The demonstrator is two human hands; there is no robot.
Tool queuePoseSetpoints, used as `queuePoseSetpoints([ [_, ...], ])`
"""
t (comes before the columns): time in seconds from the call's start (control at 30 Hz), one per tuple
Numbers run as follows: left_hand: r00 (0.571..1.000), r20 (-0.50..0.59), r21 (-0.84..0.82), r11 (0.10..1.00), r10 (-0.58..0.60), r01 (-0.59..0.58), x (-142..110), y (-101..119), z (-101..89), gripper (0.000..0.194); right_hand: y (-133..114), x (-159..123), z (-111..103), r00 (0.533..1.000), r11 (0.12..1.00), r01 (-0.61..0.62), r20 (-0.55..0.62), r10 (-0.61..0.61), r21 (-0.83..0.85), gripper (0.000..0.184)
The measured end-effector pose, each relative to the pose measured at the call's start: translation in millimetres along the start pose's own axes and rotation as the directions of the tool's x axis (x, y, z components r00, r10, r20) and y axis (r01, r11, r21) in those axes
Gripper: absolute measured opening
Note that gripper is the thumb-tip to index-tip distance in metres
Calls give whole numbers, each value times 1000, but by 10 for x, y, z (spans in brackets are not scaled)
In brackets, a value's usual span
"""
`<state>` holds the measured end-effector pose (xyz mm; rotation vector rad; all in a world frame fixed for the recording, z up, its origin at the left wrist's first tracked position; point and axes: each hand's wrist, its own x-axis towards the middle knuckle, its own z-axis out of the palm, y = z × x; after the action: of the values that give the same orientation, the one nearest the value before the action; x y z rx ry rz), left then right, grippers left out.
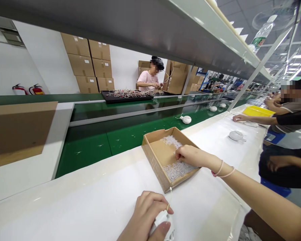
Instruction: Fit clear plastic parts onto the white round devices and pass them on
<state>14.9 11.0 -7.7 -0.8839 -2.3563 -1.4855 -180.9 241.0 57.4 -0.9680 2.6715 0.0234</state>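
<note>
White round plastic device [163,222] clasped in the left hand [144,214] at the near part of the white desk [65,214], thin cord [169,198] rising from it. Right hand [189,155] narrow, fingers dipped among clear plastic pieces [178,169] in a shallow cardboard tray [162,152] on the desk; whether any piece is held, impossible to tell. Another white round device [236,135] lying farther along, near a co-worker's hand [240,117].

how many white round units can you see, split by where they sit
white round units on the green conveyor belt: 3
on the white bench: 2
in the left hand: 1
total: 6
anything farther down the belt is too small to count
</note>
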Motion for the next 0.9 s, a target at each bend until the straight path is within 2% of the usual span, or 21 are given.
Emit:
queuePoseSetpoints([
  [0.13,993,-68,127,988,95,-86,1,-1,-9,29,40,25,44,999,1000,-25,-24,26,10,18],
  [0.2,992,-78,148,985,101,-89,1,6,-21,29,73,29,59,999,999,-27,-39,28,34,18],
  [0.3,998,-54,139,990,39,-31,15,51,-56,32,104,20,64,998,995,7,-68,0,103,16],
  [0.43,999,14,114,993,-41,39,54,145,-105,26,57,-44,33,985,972,79,-169,-42,223,12],
  [0.53,991,34,58,990,-133,131,66,180,-117,24,-70,-186,-4,961,936,90,-275,7,340,12],
  [0.63,981,43,6,982,-187,187,60,179,-118,26,-325,-441,-15,925,876,107,-371,85,469,21],
  [0.73,982,37,-8,982,-187,188,56,179,-118,26,-689,-725,47,874,766,250,-479,85,592,18],
  [0.83,988,22,6,988,-153,153,59,179,-113,26,-1021,-897,172,823,523,422,-555,121,740,9],
  [0.9,993,20,10,994,-112,112,59,170,-107,26,-1153,-929,252,823,368,455,-541,174,811,15],
])
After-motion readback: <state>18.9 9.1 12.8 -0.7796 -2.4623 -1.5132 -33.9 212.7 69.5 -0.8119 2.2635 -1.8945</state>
